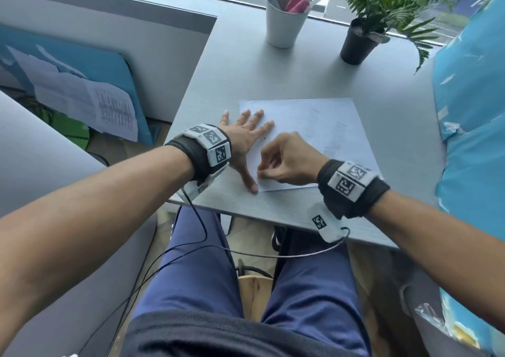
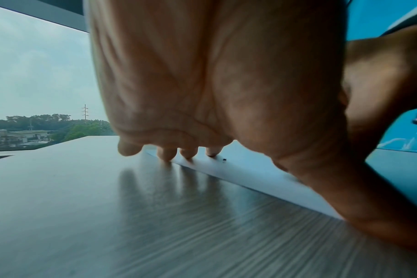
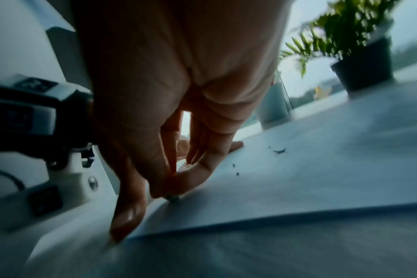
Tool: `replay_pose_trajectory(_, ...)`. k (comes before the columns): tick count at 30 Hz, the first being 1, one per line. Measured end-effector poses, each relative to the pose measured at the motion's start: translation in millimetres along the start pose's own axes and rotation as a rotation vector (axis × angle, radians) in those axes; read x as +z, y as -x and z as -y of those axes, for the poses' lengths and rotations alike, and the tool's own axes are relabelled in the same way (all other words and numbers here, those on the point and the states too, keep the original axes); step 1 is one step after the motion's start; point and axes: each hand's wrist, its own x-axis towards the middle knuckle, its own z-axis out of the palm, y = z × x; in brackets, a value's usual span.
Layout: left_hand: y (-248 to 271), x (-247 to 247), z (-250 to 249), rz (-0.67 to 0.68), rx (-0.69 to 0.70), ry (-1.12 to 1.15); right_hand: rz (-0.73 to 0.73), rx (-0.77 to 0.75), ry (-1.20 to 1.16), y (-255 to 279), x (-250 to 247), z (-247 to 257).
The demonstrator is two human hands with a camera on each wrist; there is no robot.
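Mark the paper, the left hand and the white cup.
paper [image 1: 308, 121]: head view, bare middle of the sheet.
left hand [image 1: 244, 139]: head view, back of the hand.
white cup [image 1: 284, 29]: head view, outer wall.

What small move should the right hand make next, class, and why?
Probably peel the near left corner of the sheet of paper upward. The right hand has its thumb at that corner's edge and fingertips curled on top, while the left hand lies flat, pinning the sheet to the table.
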Motion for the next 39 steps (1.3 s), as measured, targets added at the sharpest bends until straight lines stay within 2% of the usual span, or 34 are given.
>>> replay_pose_trajectory(2,-0.3,-0.1,0.8,0.000,0.005,0.002,-0.016,0.007,-0.003,-7.6,-9.8,-6.2)
replay_pose_trajectory(6,0.0,-0.9,0.4,0.000,0.014,-0.003,-0.282,0.091,0.001,-34.2,-33.8,-27.5)
replay_pose_trajectory(8,-0.3,-0.7,0.0,0.002,0.009,-0.006,-0.211,0.074,-0.013,-25.3,-22.8,-19.2)
replay_pose_trajectory(11,-1.4,0.9,1.6,0.001,0.008,-0.005,0.043,-0.017,-0.010,-0.5,-1.1,-1.5)
replay_pose_trajectory(12,-0.8,0.7,2.0,0.000,0.010,-0.003,0.072,-0.033,-0.008,-1.3,-2.9,-1.2)
replay_pose_trajectory(13,-0.2,0.2,1.7,0.003,0.012,-0.002,0.041,-0.031,-0.005,-7.5,-9.3,-4.5)
replay_pose_trajectory(17,-0.3,-0.3,0.0,-0.003,0.015,-0.005,-0.269,0.088,0.008,-38.5,-40.0,-30.9)
replay_pose_trajectory(18,-0.8,-0.2,0.0,-0.007,0.013,-0.009,-0.297,0.099,-0.004,-38.5,-37.5,-30.7)
replay_pose_trajectory(19,-1.3,0.0,0.4,-0.008,0.009,-0.011,-0.269,0.089,-0.026,-33.2,-30.5,-26.0)
replay_pose_trajectory(23,-3.0,0.4,1.7,0.003,0.005,0.001,0.024,-0.023,-0.031,-1.2,-0.6,-3.5)
replay_pose_trajectory(24,-3.4,0.4,1.9,0.002,0.006,-0.001,0.019,-0.025,-0.020,-4.0,-4.6,-6.4)
replay_pose_trajectory(27,-3.4,0.0,1.1,-0.002,0.005,-0.010,-0.189,0.089,-0.023,-27.7,-34.6,-31.7)
replay_pose_trajectory(29,-2.0,-1.1,0.1,0.000,-0.001,-0.018,-0.273,0.129,0.001,-34.9,-46.2,-40.5)
replay_pose_trajectory(31,-2.0,-3.0,-1.0,0.010,-0.013,-0.032,-0.246,0.099,0.013,-27.4,-37.9,-31.0)
replay_pose_trajectory(35,-2.5,-6.9,-5.9,0.040,-0.031,-0.077,0.002,-0.007,-0.013,4.9,-2.4,-4.5)
replay_pose_trajectory(36,-2.1,-8.6,-7.0,0.045,-0.036,-0.086,0.026,-0.020,-0.010,4.6,-3.1,-4.7)
replay_pose_trajectory(37,-1.9,-8.7,-8.8,0.053,-0.040,-0.093,0.004,-0.017,-0.008,0.6,-7.5,-9.9)
replay_pose_trajectory(39,-0.7,-10.1,-8.8,0.053,-0.047,-0.102,-0.127,0.048,-0.007,-16.0,-26.3,-25.0)
